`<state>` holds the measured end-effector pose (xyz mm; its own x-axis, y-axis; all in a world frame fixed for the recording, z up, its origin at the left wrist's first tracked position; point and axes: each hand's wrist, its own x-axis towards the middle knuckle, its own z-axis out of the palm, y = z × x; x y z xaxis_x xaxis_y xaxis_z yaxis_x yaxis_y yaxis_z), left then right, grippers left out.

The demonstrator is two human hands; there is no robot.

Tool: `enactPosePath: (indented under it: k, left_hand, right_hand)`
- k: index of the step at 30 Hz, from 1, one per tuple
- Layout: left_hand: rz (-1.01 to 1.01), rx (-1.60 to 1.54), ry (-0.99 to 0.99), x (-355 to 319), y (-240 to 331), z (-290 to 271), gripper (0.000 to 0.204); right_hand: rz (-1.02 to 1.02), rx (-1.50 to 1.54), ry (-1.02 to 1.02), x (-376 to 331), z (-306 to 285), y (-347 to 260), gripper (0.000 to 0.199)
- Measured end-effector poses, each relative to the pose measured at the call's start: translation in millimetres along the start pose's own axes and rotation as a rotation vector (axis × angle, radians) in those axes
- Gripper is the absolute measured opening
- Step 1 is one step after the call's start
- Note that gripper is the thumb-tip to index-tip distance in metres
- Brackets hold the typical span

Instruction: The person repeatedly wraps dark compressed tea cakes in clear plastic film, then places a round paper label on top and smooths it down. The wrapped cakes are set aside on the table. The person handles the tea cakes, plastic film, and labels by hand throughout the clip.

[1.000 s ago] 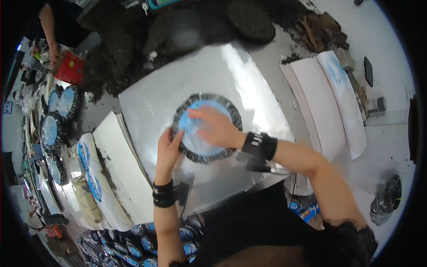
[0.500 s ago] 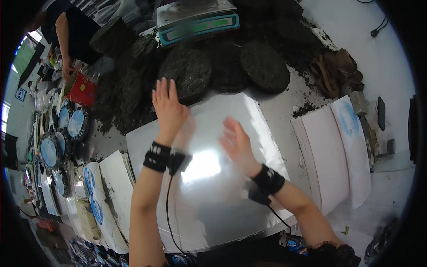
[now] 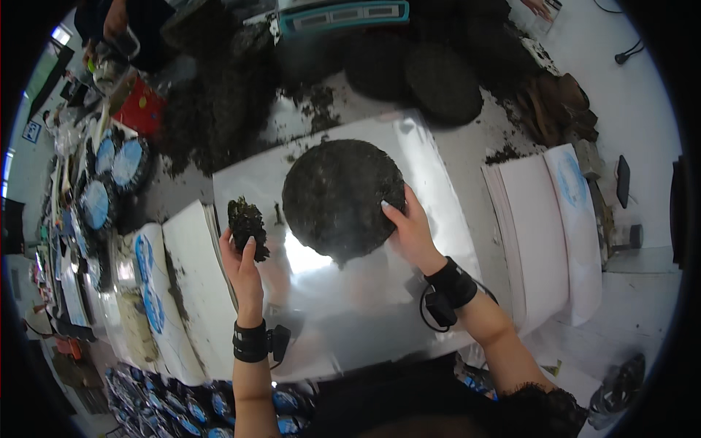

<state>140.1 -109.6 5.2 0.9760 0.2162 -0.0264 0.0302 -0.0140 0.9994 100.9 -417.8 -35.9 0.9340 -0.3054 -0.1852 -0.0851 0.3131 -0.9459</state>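
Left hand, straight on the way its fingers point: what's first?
Past the dark clump it holds, the left hand would probably cross over the metal sheet and meet the dark heap beyond; its height is unclear, so it might pass above.

Bright windows (image 3: 61,34) glow far left; a white wall (image 3: 646,131) stands at right.

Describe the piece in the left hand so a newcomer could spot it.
Find the shiny metal sheet in the middle. Near its left edge, the left hand holds a small dark clump. Unlike the big round cake at the right hand, it is narrow and ragged.
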Motion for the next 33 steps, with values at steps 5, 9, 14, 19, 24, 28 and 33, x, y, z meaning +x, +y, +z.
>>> enactPosePath:
  k: [5, 9, 14, 19, 24, 28, 33]
  left_hand:
    - [-0.194, -0.168, -0.078, -56, -23, -47, 0.053]
    - [-0.031, -0.364, -0.081, -66, -6, -4, 0.057]
    - [0.514, 0.892, -0.181, -68, -6, 71, 0.047]
    - [0.239, 0.040, -0.074, -76, -33, 34, 0.043]
    - [-0.019, -0.150, -0.083, -104, -41, 23, 0.085]
    - [0.060, -0.087, -0.138, -90, -32, 56, 0.084]
    - [-0.041, 0.178, -0.140, -68, -16, 49, 0.073]
  right_hand:
    - [-0.620, -0.969, 0.159, -69, -6, 13, 0.047]
    - [-0.303, -0.096, 0.166, -75, -33, -6, 0.039]
    - [0.093, 0.387, 0.221, -84, -69, -44, 0.043]
    - [-0.131, -0.067, 0.128, -71, -39, -9, 0.046]
    - [-0.339, -0.609, 0.216, -27, -21, 0, 0.054]
    - [-0.256, -0.481, -0.100, -1, -4, -24, 0.054]
    - [-0.248, -0.549, -0.030, -41, 20, -8, 0.063]
